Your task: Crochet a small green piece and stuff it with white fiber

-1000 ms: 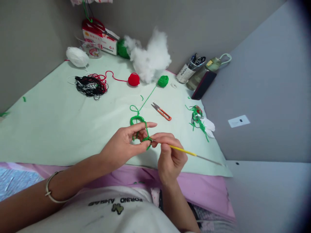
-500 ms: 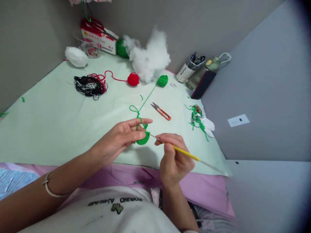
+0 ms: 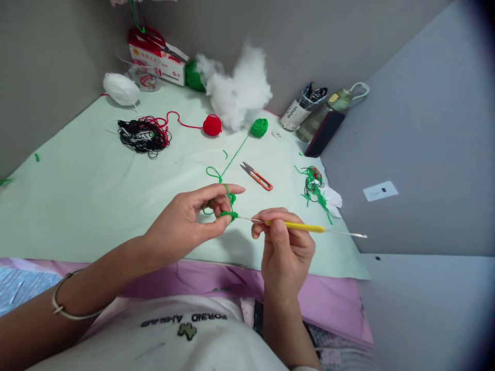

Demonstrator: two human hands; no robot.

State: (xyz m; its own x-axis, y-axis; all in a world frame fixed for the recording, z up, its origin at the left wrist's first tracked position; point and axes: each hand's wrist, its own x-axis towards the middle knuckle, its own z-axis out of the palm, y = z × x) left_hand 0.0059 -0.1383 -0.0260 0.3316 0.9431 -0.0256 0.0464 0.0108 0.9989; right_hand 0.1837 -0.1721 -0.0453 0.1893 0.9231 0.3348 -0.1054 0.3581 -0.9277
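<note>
My left hand [image 3: 189,219] pinches a small green crochet piece [image 3: 231,214] between thumb and fingers, with its index finger stretched out and green yarn running over it. In my right hand [image 3: 288,247] is a crochet hook [image 3: 301,226] with a yellow handle, held like a pen and nearly level. The hook's thin left end meets the green piece; its exact tip is hidden in the stitches. From the left hand the yarn passes a loose loop [image 3: 213,172] and leads back to a small green yarn ball [image 3: 259,127].
Orange thread snips [image 3: 257,176] lie just beyond my hands. Behind are a red yarn ball [image 3: 212,125], white stuffing [image 3: 240,93], a black yarn tangle [image 3: 143,136] and a white yarn ball [image 3: 121,89]. At right are yarn scraps [image 3: 315,188], a pen cup [image 3: 297,113] and a bottle [image 3: 315,121].
The hook has swung from slanting down to the right to nearly level, and my right hand has shifted slightly right. My left hand has tilted the green piece, now seen more edge-on.
</note>
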